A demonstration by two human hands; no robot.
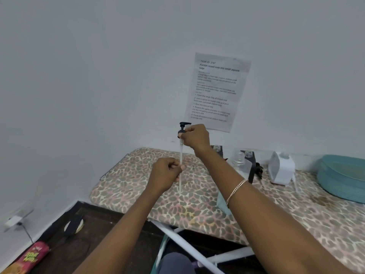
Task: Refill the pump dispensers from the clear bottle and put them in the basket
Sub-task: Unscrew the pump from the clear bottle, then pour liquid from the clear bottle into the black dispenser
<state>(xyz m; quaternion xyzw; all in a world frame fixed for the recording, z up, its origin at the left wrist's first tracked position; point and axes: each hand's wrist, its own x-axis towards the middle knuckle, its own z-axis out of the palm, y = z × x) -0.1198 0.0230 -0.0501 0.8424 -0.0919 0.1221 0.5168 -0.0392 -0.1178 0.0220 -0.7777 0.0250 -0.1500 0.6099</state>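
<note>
Fingertips of the right hand (195,137) are curled round the black collar of a pump head (184,125), holding it up just above the middle of the frame, below a printed sheet (217,91) stuck on the wall. The left hand (167,173), lower and slightly to the left, pinches the clear dip tube (181,153) that hangs straight down from the pump, its fingers closed tight on it. Pump and tube are held clear of any bottle, above the leopard-print board (138,186). To the right of centre stand open-necked dispenser bottles (240,165), with a pale squarish container (281,169) beside them; whether that is the refill bottle I cannot tell. The teal basket (341,175) sits at the right edge with no dispenser visible in it. This looks like the step where a pump is out of its bottle, for refilling or for refitting. Next, the tube's tip probably has to be steered into a narrow neck, then the collar screwed down, keeping the tube straight.
</note>
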